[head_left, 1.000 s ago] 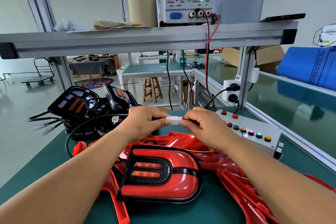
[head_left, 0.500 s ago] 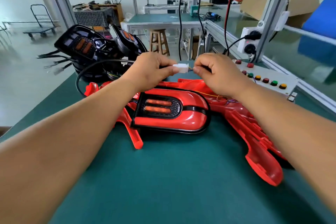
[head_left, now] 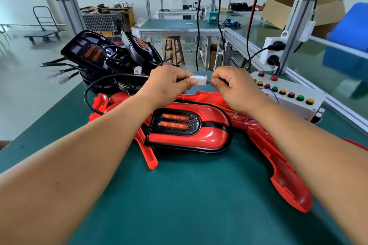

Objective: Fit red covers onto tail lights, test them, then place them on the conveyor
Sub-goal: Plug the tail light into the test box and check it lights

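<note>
over the green table (head_left: 179, 205) the left hand (head_left: 167, 83) pinches a white connector (head_left: 199, 80) by its left end, and the right hand (head_left: 237, 87) pinches the thin wires just right of it. near them lies a tail light (head_left: 189, 129) with its red cover on, showing 2 amber strips, resting among loose red covers (head_left: 288, 175). black tail lights (head_left: 95, 53) are piled far left, and a button box (head_left: 288, 93) sits right.

The right hand (head_left: 237, 89) is drawing back from the white connector (head_left: 199, 80), now pinching what seem to be its thin wires (head_left: 208, 83), while the left hand (head_left: 167, 85) is gripping it alone.
</note>
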### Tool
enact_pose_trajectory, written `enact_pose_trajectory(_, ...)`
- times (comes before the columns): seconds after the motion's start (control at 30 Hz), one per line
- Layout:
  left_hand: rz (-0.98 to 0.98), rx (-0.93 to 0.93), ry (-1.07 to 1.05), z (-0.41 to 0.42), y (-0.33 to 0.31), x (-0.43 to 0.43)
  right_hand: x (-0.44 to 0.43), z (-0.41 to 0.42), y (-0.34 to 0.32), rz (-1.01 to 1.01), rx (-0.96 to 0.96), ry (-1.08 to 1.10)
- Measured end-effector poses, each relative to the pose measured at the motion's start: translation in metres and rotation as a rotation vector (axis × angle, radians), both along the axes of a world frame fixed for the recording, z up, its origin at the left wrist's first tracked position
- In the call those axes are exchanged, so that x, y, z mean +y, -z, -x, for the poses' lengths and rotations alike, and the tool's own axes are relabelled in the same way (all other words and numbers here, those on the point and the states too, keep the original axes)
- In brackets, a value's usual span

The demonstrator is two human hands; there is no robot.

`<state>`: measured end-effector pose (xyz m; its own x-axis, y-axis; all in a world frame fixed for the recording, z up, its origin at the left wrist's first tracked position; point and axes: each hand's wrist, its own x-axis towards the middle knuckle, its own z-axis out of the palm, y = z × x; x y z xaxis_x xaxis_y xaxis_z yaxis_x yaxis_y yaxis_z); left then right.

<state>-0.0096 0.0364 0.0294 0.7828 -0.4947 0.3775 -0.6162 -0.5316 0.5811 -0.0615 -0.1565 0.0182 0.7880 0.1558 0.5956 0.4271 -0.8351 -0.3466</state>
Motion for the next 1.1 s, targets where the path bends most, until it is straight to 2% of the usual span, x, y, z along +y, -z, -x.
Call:
enact_pose_trajectory(0.07,-0.089,-0.004,-0.035,-0.004,0.001,0.002,0.000,-0.004,0.001,0.023,0.022,0.000)
enact_pose_trajectory(0.13,-0.180,-0.087,-0.049,-0.003,0.000,0.013,-0.001,-0.007,0.002,0.071,0.062,0.010)
enact_pose_trajectory(0.17,-0.159,-0.112,-0.034,0.001,0.000,0.022,-0.003,-0.009,0.002,0.085,0.077,0.015)
enact_pose_trajectory(0.23,-0.109,-0.035,0.088,0.011,0.002,0.045,-0.006,-0.012,0.003,0.096,0.094,0.016)
enact_pose_trajectory(0.27,-0.173,0.037,0.163,0.017,0.006,0.055,-0.007,-0.013,0.004,0.104,0.101,0.014)
enact_pose_trajectory(0.33,-0.438,0.121,0.233,0.023,0.019,0.068,-0.007,-0.015,0.005,0.118,0.110,0.018)
enact_pose_trajectory(0.4,-0.608,0.086,0.222,0.023,0.028,0.071,-0.005,-0.016,0.006,0.122,0.109,0.028)
enact_pose_trajectory(0.53,-0.557,-0.038,0.191,0.028,0.032,0.069,-0.006,-0.015,0.005,0.140,0.123,0.024)
enact_pose_trajectory(0.7,-0.577,0.089,0.183,0.026,0.031,0.070,-0.005,-0.015,0.005,0.161,0.141,0.010)
enact_pose_trajectory(1.1,-0.522,0.102,0.095,0.044,0.041,0.065,-0.005,-0.014,0.006,0.172,0.187,-0.013)
